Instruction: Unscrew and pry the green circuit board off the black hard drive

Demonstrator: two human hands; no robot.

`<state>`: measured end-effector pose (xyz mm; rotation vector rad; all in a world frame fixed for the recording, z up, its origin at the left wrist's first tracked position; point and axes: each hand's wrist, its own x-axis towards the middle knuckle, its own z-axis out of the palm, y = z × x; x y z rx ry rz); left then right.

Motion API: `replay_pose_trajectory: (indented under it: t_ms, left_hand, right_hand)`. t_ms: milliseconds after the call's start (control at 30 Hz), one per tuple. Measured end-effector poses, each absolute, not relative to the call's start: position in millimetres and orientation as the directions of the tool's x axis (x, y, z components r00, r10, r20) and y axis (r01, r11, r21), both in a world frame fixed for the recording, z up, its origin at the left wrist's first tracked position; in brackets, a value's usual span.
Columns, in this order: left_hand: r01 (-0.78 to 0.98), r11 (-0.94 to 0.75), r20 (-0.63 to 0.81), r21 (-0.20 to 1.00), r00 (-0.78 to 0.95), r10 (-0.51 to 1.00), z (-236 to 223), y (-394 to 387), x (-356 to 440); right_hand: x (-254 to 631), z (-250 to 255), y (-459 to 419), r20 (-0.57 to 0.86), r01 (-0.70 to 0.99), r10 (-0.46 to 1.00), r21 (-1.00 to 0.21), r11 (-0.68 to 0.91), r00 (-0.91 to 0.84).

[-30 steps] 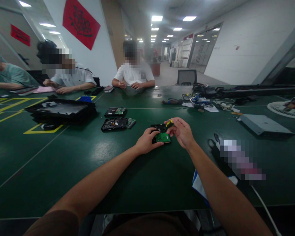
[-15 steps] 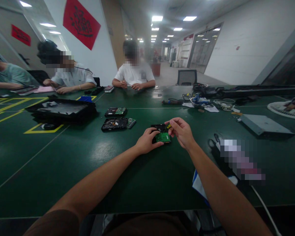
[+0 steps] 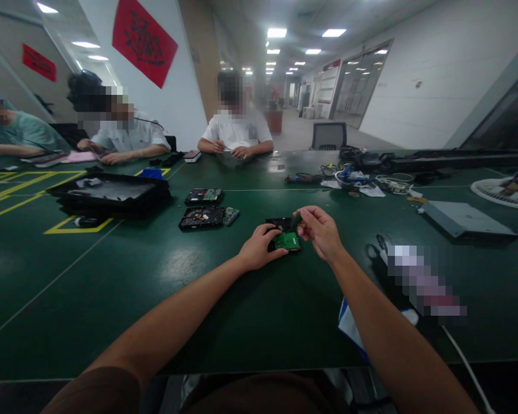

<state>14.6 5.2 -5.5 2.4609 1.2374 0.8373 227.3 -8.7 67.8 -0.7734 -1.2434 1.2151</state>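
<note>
A hard drive [image 3: 280,223] lies on the green table, its green circuit board [image 3: 288,242] facing up. My left hand [image 3: 261,247] grips the drive from the left, fingers over the far side and thumb along the near edge. Over the drive's right side, my right hand [image 3: 320,230] pinches a small dark-handled screwdriver [image 3: 297,220] held roughly upright. Its tip is too small to make out, so contact with the board cannot be told. Left of the drive lie another opened hard drive [image 3: 201,218], a loose circuit board [image 3: 231,215] and a further hard drive [image 3: 204,196].
Black trays [image 3: 112,195] are stacked at the left. At the right are a grey metal box [image 3: 468,218], a blue-and-white packet [image 3: 351,328] beneath my right forearm, and a cable bundle [image 3: 354,176] farther back. Several people sit across the table [image 3: 190,310].
The screwdriver's handle has turned in my right fingers: its yellow part showed before, and now it looks dark. Both hands stay in nearly the same place.
</note>
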Motion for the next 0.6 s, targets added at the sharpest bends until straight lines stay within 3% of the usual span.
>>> replay_pose_trajectory:
  t_ms: [300,600]
  left_hand:
    - [0.645,-0.608,0.383,0.463,0.473,0.794,-6.4,5.3,15.0]
    - [0.655,-0.603,0.396,0.455,0.458,0.796,-8.0,8.0,15.7]
  right_hand:
    - [226.6,68.4,-8.4,0.278,-0.336,0.952,-0.915,0.222,-0.128]
    - [229.2,64.2,-6.3,0.279,-0.240,0.951,-0.940,0.242,-0.136]
